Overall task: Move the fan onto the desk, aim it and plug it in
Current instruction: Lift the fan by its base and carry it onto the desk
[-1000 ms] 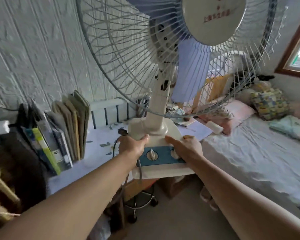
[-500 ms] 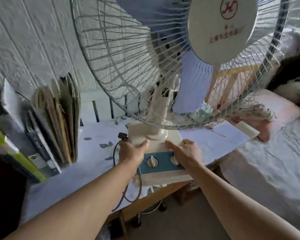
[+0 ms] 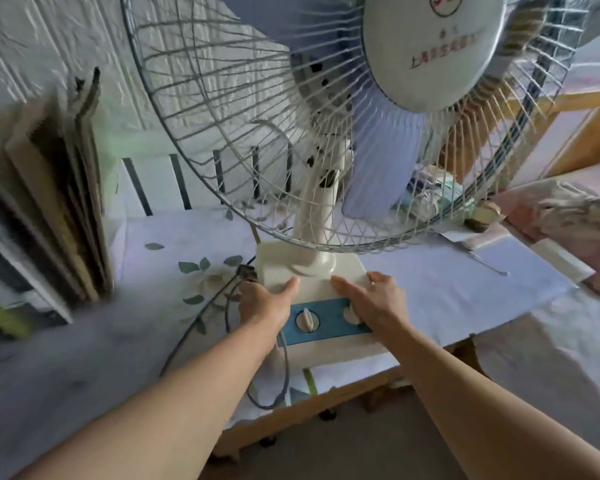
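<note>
A white table fan [image 3: 321,216] with a wire cage, pale blue blades and a blue control panel fills the upper middle. Its cream base [image 3: 312,271] is at the front part of the desk [image 3: 465,292], which has a white leaf-print cloth; I cannot tell whether it touches the cloth. My left hand [image 3: 265,303] grips the base's left side. My right hand [image 3: 373,301] grips its right side, partly over one knob. The fan's dark cord [image 3: 201,318] runs left of the base and loops over the desk's front edge, its plug [image 3: 245,271] lying by the base.
Upright books and folders [image 3: 59,202] stand at the desk's left against a white textured wall. A white slatted rail [image 3: 174,181] runs behind the desk. Papers [image 3: 482,240] and small items lie at its right end. A bed [image 3: 551,341] with pinkish bedding lies to the right.
Both hands have carried the fan forward and down over the desk, so its base now sits lower and farther in from the edge. My view has moved closer to the desk.
</note>
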`<state>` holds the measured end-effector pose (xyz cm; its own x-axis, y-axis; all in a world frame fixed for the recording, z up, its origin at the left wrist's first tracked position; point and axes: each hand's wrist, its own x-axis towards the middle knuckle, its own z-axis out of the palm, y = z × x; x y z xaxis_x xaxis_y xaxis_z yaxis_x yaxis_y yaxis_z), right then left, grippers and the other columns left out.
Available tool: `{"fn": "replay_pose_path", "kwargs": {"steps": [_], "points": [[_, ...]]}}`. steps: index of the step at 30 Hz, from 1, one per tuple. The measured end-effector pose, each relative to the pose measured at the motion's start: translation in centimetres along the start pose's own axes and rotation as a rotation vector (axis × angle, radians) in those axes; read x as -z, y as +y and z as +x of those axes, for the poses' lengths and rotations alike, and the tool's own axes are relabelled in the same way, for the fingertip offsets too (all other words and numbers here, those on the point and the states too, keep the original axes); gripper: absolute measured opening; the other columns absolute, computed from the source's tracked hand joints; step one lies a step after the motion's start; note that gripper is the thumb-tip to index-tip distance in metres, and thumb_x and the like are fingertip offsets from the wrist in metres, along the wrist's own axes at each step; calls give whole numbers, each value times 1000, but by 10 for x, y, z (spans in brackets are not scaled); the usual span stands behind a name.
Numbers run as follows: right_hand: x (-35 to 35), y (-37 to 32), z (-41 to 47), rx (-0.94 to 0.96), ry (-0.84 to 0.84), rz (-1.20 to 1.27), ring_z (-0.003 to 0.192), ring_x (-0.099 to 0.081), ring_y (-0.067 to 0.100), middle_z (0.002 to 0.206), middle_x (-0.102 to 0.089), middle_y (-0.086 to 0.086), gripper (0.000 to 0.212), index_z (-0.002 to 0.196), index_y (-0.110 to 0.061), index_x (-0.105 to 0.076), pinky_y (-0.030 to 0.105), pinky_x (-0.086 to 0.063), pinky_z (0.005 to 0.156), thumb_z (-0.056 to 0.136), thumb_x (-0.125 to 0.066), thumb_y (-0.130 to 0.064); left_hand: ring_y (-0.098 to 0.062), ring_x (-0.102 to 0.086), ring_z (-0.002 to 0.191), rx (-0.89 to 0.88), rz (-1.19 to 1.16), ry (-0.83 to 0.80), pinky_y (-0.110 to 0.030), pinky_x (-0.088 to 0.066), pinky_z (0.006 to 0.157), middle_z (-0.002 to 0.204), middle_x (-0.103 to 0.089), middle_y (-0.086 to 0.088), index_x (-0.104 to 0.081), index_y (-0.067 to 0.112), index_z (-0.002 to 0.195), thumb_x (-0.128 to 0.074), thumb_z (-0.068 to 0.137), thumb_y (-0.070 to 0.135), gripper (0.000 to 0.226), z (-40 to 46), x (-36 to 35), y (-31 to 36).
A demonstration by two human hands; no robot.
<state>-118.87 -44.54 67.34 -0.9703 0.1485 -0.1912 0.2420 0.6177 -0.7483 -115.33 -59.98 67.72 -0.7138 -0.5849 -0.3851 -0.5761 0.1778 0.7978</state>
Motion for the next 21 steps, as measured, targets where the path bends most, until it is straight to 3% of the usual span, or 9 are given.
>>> {"fn": "replay_pose_path", "kwargs": {"steps": [8, 13, 17, 21], "points": [[-4, 15, 24, 17, -20, -8, 82, -64, 28, 89, -69, 10, 61, 91, -13, -64, 38, -55, 71, 58, -62, -65, -32, -52, 116, 16, -5, 1, -31, -38, 81, 132, -50, -16, -39, 0, 125, -64, 78, 52, 74, 14, -21, -5], [-2, 17, 30, 11, -8, -23, 87, -64, 29, 94, -68, 10, 62, 97, -12, -62, 43, -56, 76, 62, -63, -63, -34, -48, 124, 15, 30, -7, -37, -42, 94, 139, -45, -18, -36, -1, 131, -61, 79, 54, 80, 15, -28, -4], [-3, 15, 28, -23, 15, -111, 87, -62, 31, 95, -65, 13, 72, 98, -7, -59, 39, -54, 69, 60, -60, -68, -33, -45, 129, 17, 89, -6, -37, -41, 98, 145, -41, -18, -28, -3, 140, -58, 81, 55, 88, 15, -28, -6], [-2, 13, 28, -32, 7, -138, 83, -60, 30, 98, -64, 15, 76, 96, -4, -59, 33, -43, 60, 59, -59, -71, -34, -53, 118, 35, 145, 20, -35, -45, 81, 133, -52, -17, -40, -1, 129, -56, 79, 61, 81, 14, -28, -8]]}}
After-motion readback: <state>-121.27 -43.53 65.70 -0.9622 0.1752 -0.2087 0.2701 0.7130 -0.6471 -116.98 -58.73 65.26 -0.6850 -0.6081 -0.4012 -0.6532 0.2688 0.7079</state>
